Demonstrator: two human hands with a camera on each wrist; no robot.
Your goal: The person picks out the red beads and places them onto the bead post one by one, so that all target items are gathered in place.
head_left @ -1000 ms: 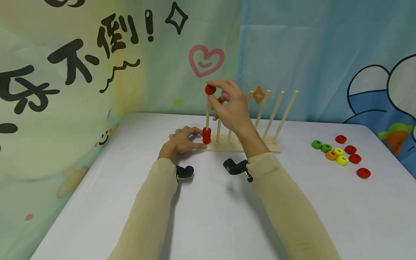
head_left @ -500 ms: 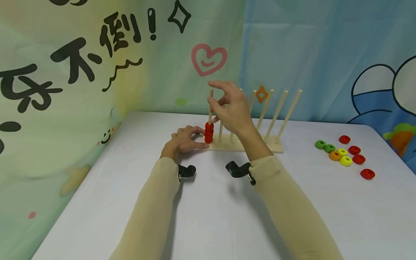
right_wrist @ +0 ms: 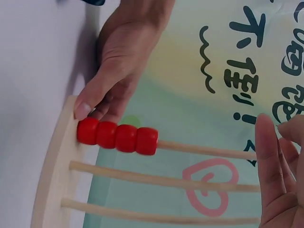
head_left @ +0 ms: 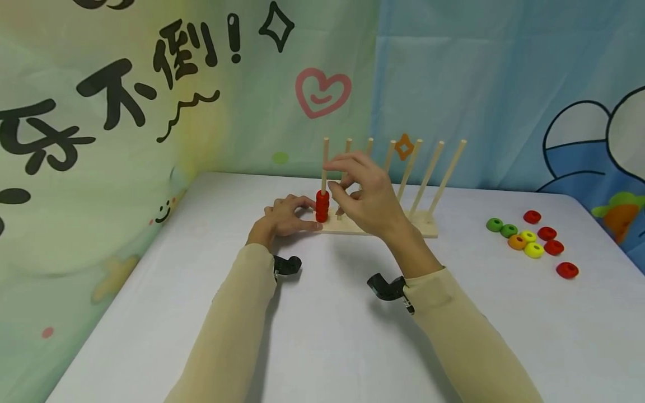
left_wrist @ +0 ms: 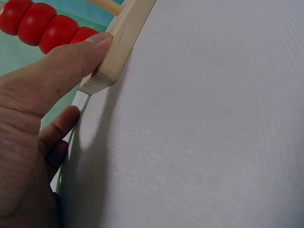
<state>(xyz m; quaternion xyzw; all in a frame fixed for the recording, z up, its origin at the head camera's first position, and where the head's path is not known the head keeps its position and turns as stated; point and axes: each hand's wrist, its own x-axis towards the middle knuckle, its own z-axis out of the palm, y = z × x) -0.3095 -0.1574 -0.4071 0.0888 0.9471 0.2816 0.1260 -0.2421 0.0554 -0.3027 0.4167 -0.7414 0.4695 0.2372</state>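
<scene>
A wooden peg stand [head_left: 346, 225] with a row of upright dowels stands on the table. Several red beads [right_wrist: 126, 138] are stacked at the bottom of its leftmost dowel [head_left: 325, 162]. My left hand [head_left: 287, 216] holds the stand's left end, thumb [left_wrist: 92, 50] on the base beside the lowest bead and the other fingers around the far side. My right hand [head_left: 370, 193] holds nothing; its fingers are loosely bent in front of the dowels, thumb and index apart, just right of the leftmost dowel and above the bead stack.
On the right of the white table [head_left: 322, 336] lie loose beads: green [head_left: 494, 225], orange [head_left: 516, 242], yellow [head_left: 534, 250] and several red ones [head_left: 567, 271]. A printed cloth backdrop [head_left: 453, 73] hangs behind and along the left side.
The right hand let go of a red bead at the leftmost dowel's top, and the bead dropped onto the stack. That hand then moved down and slightly right. The left hand stayed put.
</scene>
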